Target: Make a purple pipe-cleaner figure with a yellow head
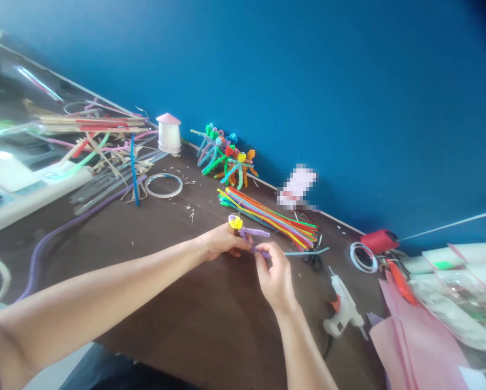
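Note:
My left hand (222, 241) is closed round a small pipe cleaner figure (256, 233) with purple limbs and a yellow coil at its top. One purple limb points off to the right, free of my fingers. At the lower part of the figure, my right hand (274, 268) pinches a purple limb between thumb and fingertips. A light blue stem (308, 252) shows to the right of that hand; whether it is held or lies on the table I cannot tell. Just beyond both hands lies a bundle of coloured pipe cleaners (271, 216).
Several finished-looking pipe cleaner figures (228, 154) stand by the blue wall. A white pot with a pink lid (169, 135) and a ring of tape (163, 185) are at left. On the right are a glue gun (343, 306), another roll (363, 257) and pink sheets (421, 336).

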{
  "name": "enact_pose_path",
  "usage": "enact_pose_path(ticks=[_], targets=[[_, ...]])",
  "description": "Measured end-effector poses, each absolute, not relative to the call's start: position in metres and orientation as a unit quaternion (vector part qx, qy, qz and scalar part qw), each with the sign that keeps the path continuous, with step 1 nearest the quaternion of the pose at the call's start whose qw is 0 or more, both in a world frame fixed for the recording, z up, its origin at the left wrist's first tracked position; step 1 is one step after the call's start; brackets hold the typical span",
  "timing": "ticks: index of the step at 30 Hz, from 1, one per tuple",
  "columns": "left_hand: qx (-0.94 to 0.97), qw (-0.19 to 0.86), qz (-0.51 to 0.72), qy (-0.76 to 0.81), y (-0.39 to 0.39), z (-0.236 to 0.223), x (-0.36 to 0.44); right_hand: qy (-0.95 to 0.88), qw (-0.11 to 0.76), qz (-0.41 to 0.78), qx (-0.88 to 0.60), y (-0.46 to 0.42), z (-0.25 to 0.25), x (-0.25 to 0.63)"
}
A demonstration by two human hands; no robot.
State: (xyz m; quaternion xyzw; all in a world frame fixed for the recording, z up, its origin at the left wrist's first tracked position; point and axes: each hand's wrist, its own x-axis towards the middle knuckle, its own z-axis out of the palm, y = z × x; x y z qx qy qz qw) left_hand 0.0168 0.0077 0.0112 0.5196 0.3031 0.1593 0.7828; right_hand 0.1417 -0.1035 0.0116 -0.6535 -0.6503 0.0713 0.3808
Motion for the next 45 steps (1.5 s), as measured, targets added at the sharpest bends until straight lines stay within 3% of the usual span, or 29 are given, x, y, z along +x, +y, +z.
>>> enact_pose_path(ticks=[6, 13, 21, 32, 40, 45], targets=[[0.517, 0.773, 0.181, 0.321, 0.005, 0.011, 0.018, -0.670, 0.344, -0.036, -0.656, -0.104, 0.015, 0.137], [0.538, 0.758, 0.188, 0.316, 0.003, 0.009, 0.020, -0.668, 0.278, -0.076, -0.687, -0.105, 0.018, 0.132], [0.593, 0.705, 0.239, 0.307, -0.001, 0.001, 0.023, -0.636, 0.329, -0.055, -0.696, -0.102, 0.012, 0.129], [0.697, 0.583, 0.281, 0.310, -0.006, -0.007, 0.026, -0.524, 0.438, 0.113, -0.722, -0.098, 0.008, 0.134], [0.843, 0.375, 0.293, 0.252, -0.006, -0.001, 0.019, -0.491, 0.437, 0.194, -0.728, -0.098, 0.009, 0.143], [0.880, 0.330, 0.288, 0.184, -0.009, 0.006, 0.017, -0.452, 0.444, 0.268, -0.725, -0.099, 0.009, 0.149]])
